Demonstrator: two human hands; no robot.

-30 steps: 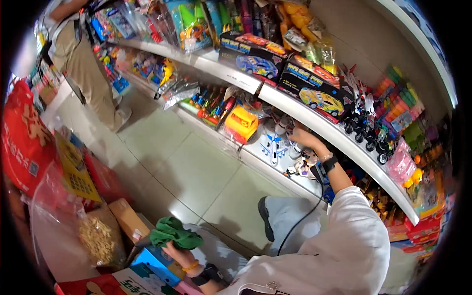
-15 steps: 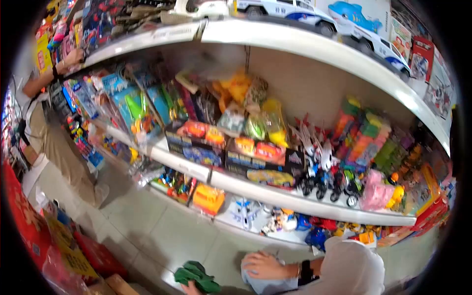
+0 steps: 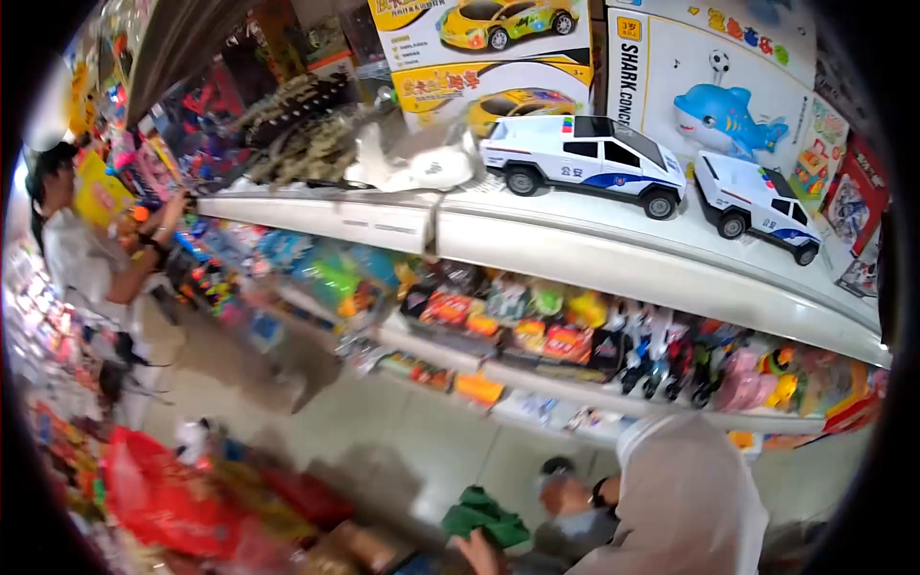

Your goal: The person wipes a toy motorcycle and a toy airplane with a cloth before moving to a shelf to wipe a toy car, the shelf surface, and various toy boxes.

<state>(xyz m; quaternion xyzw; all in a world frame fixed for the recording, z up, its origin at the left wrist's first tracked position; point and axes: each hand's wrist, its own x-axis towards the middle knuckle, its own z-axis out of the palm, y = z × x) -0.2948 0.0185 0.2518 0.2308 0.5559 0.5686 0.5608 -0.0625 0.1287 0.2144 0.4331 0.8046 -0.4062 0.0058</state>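
Note:
At the bottom of the head view, my left hand (image 3: pixel 477 553) grips a crumpled green cloth (image 3: pixel 484 517), which spreads out above the fingers. To its right is my right hand (image 3: pixel 567 495), with a dark band at its wrist and a pale sleeve (image 3: pixel 685 498) behind it. That hand is near the grey-clad knee (image 3: pixel 580 530), and its fingers are smeared by motion. A small dark rounded shape (image 3: pixel 556 467) shows just beyond it.
Two white toy police trucks (image 3: pixel 586 165) stand on the upper shelf (image 3: pixel 652 240) before a shark toy box (image 3: pixel 709 86). Boxed toys fill the lower shelf. Another person (image 3: pixel 91 249) stands at the left by the shelves. A red bag (image 3: pixel 168 494) lies at lower left.
The view has tilted up and shifted, so the upper shelf shows more fully. The green cloth and both my hands appear further right. The other person's upper body has come into view.

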